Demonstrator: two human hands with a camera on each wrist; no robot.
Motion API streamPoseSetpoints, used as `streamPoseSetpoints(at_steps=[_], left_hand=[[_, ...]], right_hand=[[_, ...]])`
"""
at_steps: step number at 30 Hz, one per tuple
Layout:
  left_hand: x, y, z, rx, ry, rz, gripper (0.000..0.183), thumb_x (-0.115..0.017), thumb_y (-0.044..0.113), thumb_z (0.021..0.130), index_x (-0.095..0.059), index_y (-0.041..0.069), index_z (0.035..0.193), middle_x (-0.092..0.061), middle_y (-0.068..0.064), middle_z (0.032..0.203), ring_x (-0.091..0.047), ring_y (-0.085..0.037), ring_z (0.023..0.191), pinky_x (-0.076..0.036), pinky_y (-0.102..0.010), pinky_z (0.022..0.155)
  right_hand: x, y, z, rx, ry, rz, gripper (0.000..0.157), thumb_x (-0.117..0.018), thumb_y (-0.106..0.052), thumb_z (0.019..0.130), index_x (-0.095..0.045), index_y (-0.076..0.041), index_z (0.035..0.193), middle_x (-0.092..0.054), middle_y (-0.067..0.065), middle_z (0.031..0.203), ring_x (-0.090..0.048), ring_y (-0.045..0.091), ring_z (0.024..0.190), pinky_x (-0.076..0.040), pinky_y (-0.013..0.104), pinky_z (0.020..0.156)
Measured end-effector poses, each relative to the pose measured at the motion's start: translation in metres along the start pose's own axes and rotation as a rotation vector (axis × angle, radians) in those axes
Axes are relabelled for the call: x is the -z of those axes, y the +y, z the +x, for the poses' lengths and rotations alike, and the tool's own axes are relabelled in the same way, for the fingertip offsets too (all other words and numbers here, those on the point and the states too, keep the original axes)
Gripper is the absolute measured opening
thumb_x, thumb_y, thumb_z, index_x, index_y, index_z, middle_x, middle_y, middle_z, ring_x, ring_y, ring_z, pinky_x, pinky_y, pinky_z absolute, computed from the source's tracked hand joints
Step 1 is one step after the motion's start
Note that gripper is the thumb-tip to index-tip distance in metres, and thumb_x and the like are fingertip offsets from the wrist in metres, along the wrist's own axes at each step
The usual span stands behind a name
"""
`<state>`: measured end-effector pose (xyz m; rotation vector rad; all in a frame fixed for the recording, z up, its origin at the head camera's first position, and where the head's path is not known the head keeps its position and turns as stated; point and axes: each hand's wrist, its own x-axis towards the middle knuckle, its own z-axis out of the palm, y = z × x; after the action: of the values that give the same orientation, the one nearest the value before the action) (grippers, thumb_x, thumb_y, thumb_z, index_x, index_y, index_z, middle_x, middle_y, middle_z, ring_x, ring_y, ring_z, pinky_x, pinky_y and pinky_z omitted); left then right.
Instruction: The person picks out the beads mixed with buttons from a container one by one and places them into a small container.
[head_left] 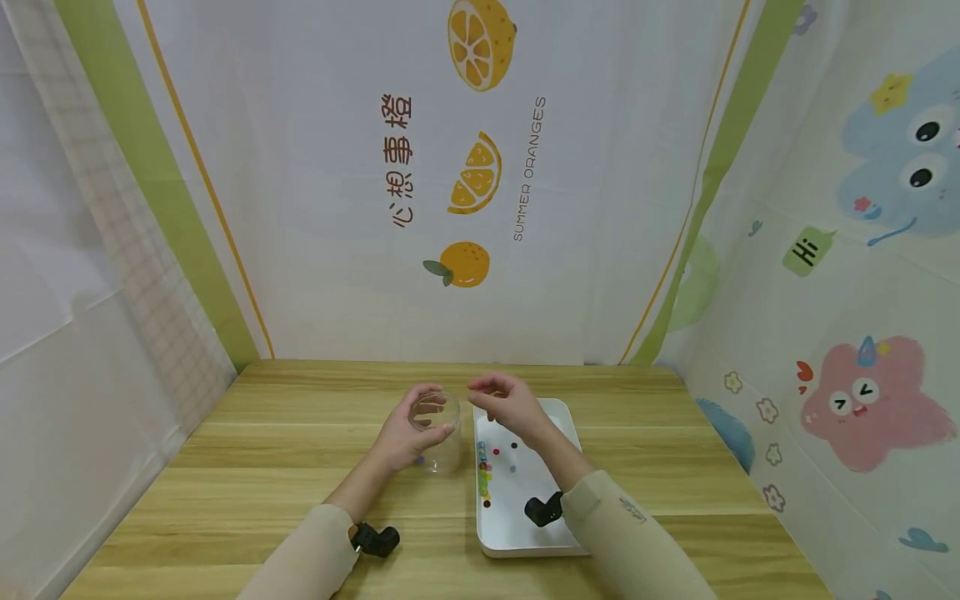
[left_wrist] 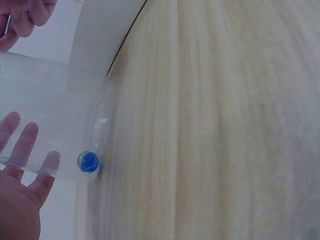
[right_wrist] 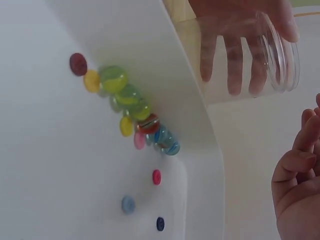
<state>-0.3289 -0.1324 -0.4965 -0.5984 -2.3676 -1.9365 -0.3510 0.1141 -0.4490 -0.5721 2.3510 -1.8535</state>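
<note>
Clear jar [head_left: 446,450] is gripped in L hand [head_left: 408,431], thumb & fingers set round its side, just L of white tray [head_left: 517,527] on wooden table [head_left: 262,483]; 1 blue marble [left_wrist: 89,162] is held inside, at the base. R hand [head_left: 513,408] is raised nr jar's rim, fingers curled; whether anything's pinched can't be told. Along tray's L wall, green, red & blue marbles [right_wrist: 113,79] are lined up, w/ small coloured discs [right_wrist: 128,204] scattered nearby
</note>
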Motion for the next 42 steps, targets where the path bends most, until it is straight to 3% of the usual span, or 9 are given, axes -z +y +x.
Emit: streamPoseSetpoints(at_steps=[8, 14, 23, 28, 35, 42], left_hand=[[0.0, 0.0, 0.0, -0.01, 0.009, 0.008, 0.068, -0.084, 0.017, 0.096, -0.049, 0.012, 0.154, -0.059, -0.027, 0.151, -0.058, -0.047, 0.137, -0.047, -0.069, 0.118], [-0.001, 0.0, 0.0, -0.018, 0.017, 0.012, 0.069, -0.084, 0.017, 0.095, -0.049, 0.011, 0.154, -0.061, -0.025, 0.149, -0.058, -0.048, 0.138, -0.047, -0.07, 0.116], [-0.001, 0.0, 0.0, -0.014, 0.028, 0.011, 0.071, -0.084, 0.015, 0.095, -0.048, 0.006, 0.155, -0.062, -0.024, 0.149, -0.059, -0.047, 0.137, -0.047, -0.07, 0.116], [-0.001, 0.0, -0.001, -0.016, 0.028, 0.011, 0.073, -0.085, 0.014, 0.095, -0.047, 0.004, 0.156, -0.061, -0.024, 0.149, -0.059, -0.047, 0.136, -0.048, -0.069, 0.116], [-0.002, 0.001, -0.001, -0.012, 0.032, 0.008, 0.067, -0.085, 0.015, 0.094, -0.051, 0.014, 0.152, -0.061, -0.025, 0.149, -0.059, -0.047, 0.137, -0.048, -0.069, 0.116], [-0.001, -0.002, 0.001, -0.031, 0.024, 0.047, 0.071, -0.083, 0.014, 0.096, -0.046, 0.004, 0.155, -0.06, -0.026, 0.149, -0.059, -0.049, 0.137, -0.049, -0.069, 0.116]], right_hand=[[0.009, 0.014, -0.005, -0.067, 0.026, -0.019, 0.026, -0.078, -0.025, 0.102, -0.076, -0.011, 0.124, -0.07, -0.001, 0.103, -0.058, 0.014, 0.073, -0.048, 0.028, 0.066], [0.017, 0.022, -0.011, -0.097, 0.033, -0.016, 0.034, -0.079, -0.028, 0.102, -0.075, -0.006, 0.128, -0.069, 0.0, 0.102, -0.058, 0.017, 0.075, -0.046, 0.028, 0.064], [0.026, 0.033, -0.016, -0.124, 0.04, -0.065, 0.038, -0.077, -0.03, 0.104, -0.073, -0.005, 0.132, -0.07, 0.001, 0.099, -0.06, 0.032, 0.077, -0.036, 0.024, 0.049], [0.028, 0.036, -0.019, -0.139, 0.025, -0.068, 0.041, -0.079, -0.032, 0.103, -0.073, -0.005, 0.133, -0.07, -0.001, 0.099, -0.059, 0.03, 0.077, -0.036, 0.024, 0.051], [0.03, 0.04, -0.019, -0.123, -0.013, -0.049, 0.038, -0.077, -0.024, 0.103, -0.071, 0.001, 0.131, -0.07, -0.002, 0.099, -0.058, 0.018, 0.073, -0.039, 0.023, 0.055], [0.032, 0.045, -0.018, -0.123, -0.037, -0.039, 0.036, -0.076, -0.019, 0.104, -0.07, 0.003, 0.131, -0.073, 0.0, 0.104, -0.059, 0.016, 0.076, -0.043, 0.024, 0.06]])
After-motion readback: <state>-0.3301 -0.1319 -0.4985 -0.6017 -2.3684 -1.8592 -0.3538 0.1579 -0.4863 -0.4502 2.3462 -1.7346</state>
